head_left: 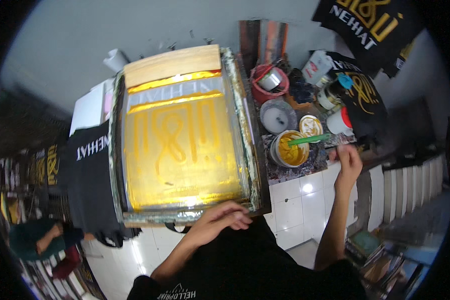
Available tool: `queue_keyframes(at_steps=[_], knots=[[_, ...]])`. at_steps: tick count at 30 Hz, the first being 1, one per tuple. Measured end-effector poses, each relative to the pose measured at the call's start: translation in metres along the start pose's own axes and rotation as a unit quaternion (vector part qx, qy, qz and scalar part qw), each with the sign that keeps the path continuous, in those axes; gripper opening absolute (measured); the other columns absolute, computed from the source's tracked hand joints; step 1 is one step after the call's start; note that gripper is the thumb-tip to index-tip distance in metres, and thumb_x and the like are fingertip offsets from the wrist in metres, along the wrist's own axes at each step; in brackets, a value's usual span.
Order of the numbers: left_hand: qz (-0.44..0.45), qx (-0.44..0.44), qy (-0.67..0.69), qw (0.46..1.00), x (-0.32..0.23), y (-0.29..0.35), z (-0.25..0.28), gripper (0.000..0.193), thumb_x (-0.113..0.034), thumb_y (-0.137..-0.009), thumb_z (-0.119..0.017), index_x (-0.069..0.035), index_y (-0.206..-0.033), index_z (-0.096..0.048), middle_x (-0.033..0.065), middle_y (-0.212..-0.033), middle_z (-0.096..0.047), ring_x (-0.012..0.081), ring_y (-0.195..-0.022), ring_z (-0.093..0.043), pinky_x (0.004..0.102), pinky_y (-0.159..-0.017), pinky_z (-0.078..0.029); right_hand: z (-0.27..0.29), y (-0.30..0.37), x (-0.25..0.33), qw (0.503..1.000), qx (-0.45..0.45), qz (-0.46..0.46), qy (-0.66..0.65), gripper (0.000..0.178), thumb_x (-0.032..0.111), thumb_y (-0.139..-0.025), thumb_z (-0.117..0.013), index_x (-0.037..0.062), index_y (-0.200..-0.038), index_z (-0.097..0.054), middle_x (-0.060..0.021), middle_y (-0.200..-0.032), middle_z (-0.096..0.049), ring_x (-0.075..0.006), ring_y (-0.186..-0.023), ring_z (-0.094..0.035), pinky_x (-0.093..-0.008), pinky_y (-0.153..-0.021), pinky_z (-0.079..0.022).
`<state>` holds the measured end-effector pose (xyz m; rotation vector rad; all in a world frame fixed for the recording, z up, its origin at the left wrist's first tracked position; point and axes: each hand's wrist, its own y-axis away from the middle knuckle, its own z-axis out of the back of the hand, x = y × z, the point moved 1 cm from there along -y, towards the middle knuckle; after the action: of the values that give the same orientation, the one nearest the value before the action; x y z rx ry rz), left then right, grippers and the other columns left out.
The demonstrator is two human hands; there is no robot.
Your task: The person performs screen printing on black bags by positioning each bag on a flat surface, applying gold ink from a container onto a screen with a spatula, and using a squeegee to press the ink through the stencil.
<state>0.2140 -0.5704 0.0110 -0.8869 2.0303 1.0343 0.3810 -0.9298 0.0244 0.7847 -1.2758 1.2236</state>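
A screen-printing frame (116, 165) stands before me, its mesh (185, 175) coated with gold ink over a lettering design. Across its far end lies a wide wooden squeegee (172, 65), with gold ink along its lower edge. My left hand (225, 220) is at the frame's near edge, its fingers loosely bent with nothing in them. Out to the right, my right hand (349, 159) is raised with thumb and fingers apart, holding nothing. Just beyond it is the end of a green spatula (310, 140), which leans in a tub of gold ink (290, 156).
Right of the frame stand a red bucket (270, 90), a grey bowl (277, 116), an ink-smeared lid (311, 126) and a red-lidded white tub (339, 121). Black printed bags (92, 175) hang at left; others hang top right. Another person's arm (49, 237) shows lower left.
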Motion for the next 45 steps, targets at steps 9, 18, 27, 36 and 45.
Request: queue_keyframes(at_steps=[9, 18, 27, 36, 45], knots=[[-0.013, 0.006, -0.073, 0.997, 0.0, -0.044, -0.063, 0.033, -0.026, -0.109, -0.055, 0.0, -0.129, -0.059, 0.0115, -0.113, -0.07, 0.0171, -0.106, -0.07, 0.0314, -0.092, -0.055, -0.055, 0.071, -0.215, 0.984, 0.147, 0.009, 0.097, 0.123, 0.01, -0.065, -0.096, 0.0009, -0.16, -0.019, -0.0215, -0.162, -0.03, -0.0345, -0.15, -0.031, -0.0475, -0.124, -0.026], [-0.069, -0.159, -0.024, 0.985, 0.022, -0.032, -0.056, 0.027, -0.026, -0.105, -0.06, -0.003, -0.119, -0.062, 0.0074, -0.104, -0.07, 0.0153, -0.093, -0.069, 0.0289, -0.084, -0.057, -0.083, 0.031, -0.255, 0.987, 0.153, 0.015, 0.053, 0.101, 0.022, -0.07, -0.096, -0.0048, -0.149, -0.04, -0.0173, -0.141, -0.06, -0.032, -0.127, -0.057, -0.0442, -0.112, -0.04], [-0.163, -0.231, -0.206, 0.937, 0.019, -0.027, -0.047, 0.044, -0.03, -0.1, -0.065, 0.0, -0.132, -0.053, 0.0174, -0.115, -0.07, 0.0249, -0.1, -0.07, 0.038, -0.086, -0.055, -0.077, 0.011, -0.166, 0.989, 0.134, 0.008, 0.069, 0.099, 0.026, -0.067, -0.098, -0.0024, -0.147, -0.044, -0.0163, -0.139, -0.061, -0.0307, -0.126, -0.058, -0.044, -0.11, -0.044], [-0.377, -0.24, -0.321, 0.835, -0.064, 0.005, -0.05, 0.127, -0.029, -0.056, -0.097, 0.0, -0.156, -0.026, 0.0255, -0.153, -0.04, 0.0398, -0.146, -0.038, 0.0443, -0.124, -0.027, -0.104, 0.076, -0.01, 0.955, 0.296, -0.001, -0.023, 0.098, 0.029, -0.065, -0.099, 0.0, -0.144, -0.048, -0.0152, -0.138, -0.062, -0.0294, -0.125, -0.06, -0.0437, -0.107, -0.047], [-0.392, -0.249, -0.266, 0.845, -0.075, 0.103, 0.044, 0.131, -0.026, -0.053, -0.103, -0.002, -0.157, -0.027, 0.0165, -0.154, -0.043, 0.0267, -0.143, -0.044, 0.0401, -0.12, -0.036, -0.178, 0.139, 0.098, 0.806, 0.567, 0.163, 0.046, 0.102, 0.026, -0.066, -0.098, 0.0025, -0.15, -0.045, -0.0156, -0.146, -0.055, -0.0278, -0.133, -0.056, -0.0409, -0.108, -0.048]])
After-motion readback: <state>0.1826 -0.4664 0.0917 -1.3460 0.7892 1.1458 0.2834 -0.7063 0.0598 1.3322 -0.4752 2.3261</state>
